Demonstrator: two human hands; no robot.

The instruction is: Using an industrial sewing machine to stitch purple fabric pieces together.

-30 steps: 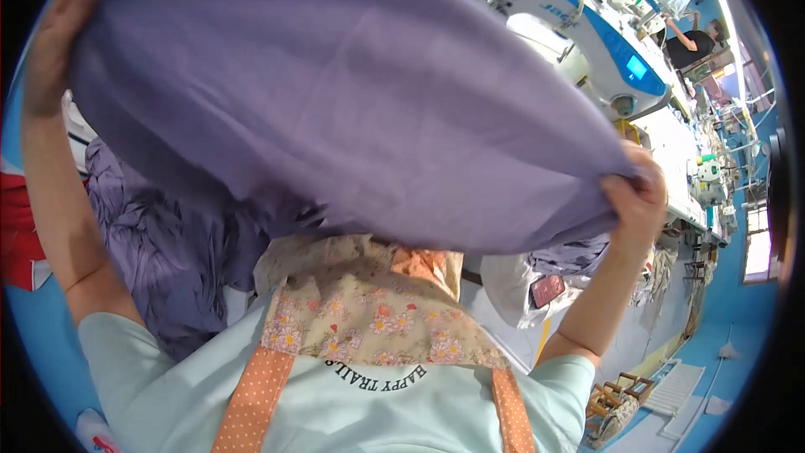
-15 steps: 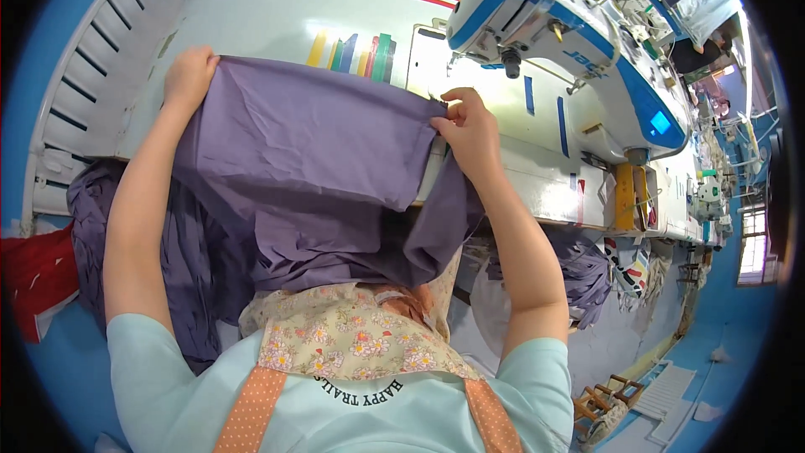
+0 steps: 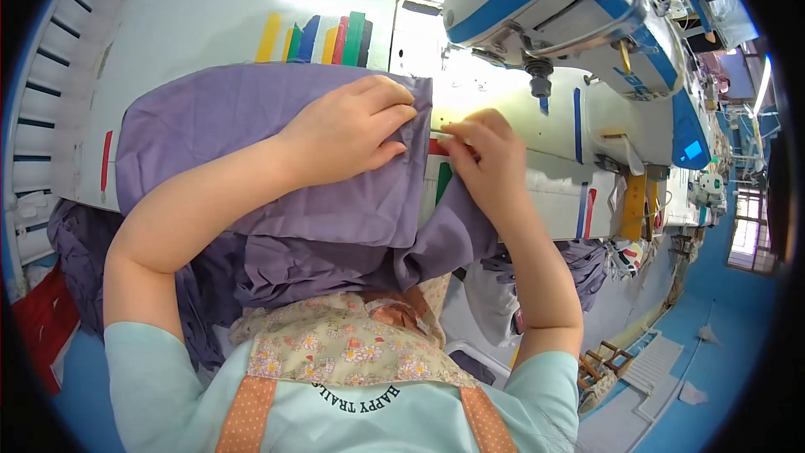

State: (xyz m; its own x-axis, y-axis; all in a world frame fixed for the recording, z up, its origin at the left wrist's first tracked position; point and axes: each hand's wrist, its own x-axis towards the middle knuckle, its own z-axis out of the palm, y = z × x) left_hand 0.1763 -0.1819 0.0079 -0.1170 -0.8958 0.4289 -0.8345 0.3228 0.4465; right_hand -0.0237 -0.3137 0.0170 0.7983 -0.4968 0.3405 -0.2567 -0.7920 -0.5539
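A purple cloth lies over the front of the sewing table, its lower folds hanging toward my lap. Near its straight right edge, my left hand rests on top with bent fingers gripping the fabric by the seam. Just right of that edge is my right hand, thumb and forefinger pinched together; anything between them is too small to make out. Below this hand a loose flap of the same cloth drapes over the table edge. The sewing machine stands beyond my right hand, its lit needle area close to the cloth's corner.
Strips of coloured tape are stuck on the table behind the cloth. A yellow holder stands at the table's right front. More purple cloth hangs at the left, beside a red cloth. White slatted rails border the left side.
My left hand has left the cloth's far left corner and crossed over to its right edge. The cloth now lies flatter on the table. My right hand has let go of the corner and moved slightly nearer.
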